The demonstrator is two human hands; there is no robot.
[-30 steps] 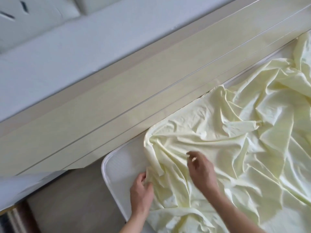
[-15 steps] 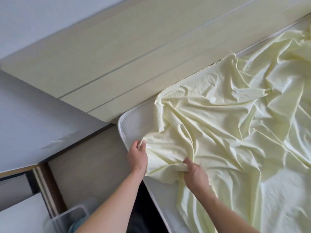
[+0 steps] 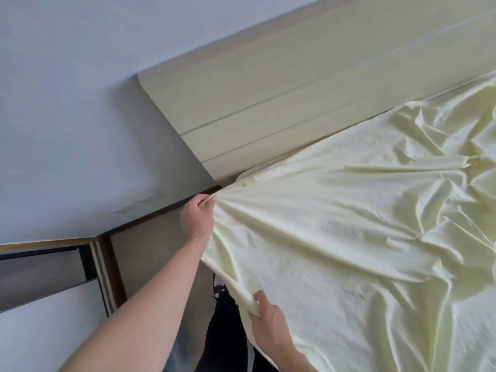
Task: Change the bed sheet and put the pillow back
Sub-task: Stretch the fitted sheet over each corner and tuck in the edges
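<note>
Yellow sheet [image 3: 349, 237]: now drawn over the bed's head corner, mattress edge covered since a moment ago. Left hand [image 3: 197, 220] pinches the corner; right hand [image 3: 264, 316] grips the side hem. Tucking probably next.

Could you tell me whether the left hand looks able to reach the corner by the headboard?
Probably yes: the left hand, gripping the sheet, is already beside the headboard end, nothing between.

Left hand [image 3: 197, 217] outstretched, fingers pinched; right hand [image 3: 265, 316] near body, fingers curled gripping.
</note>
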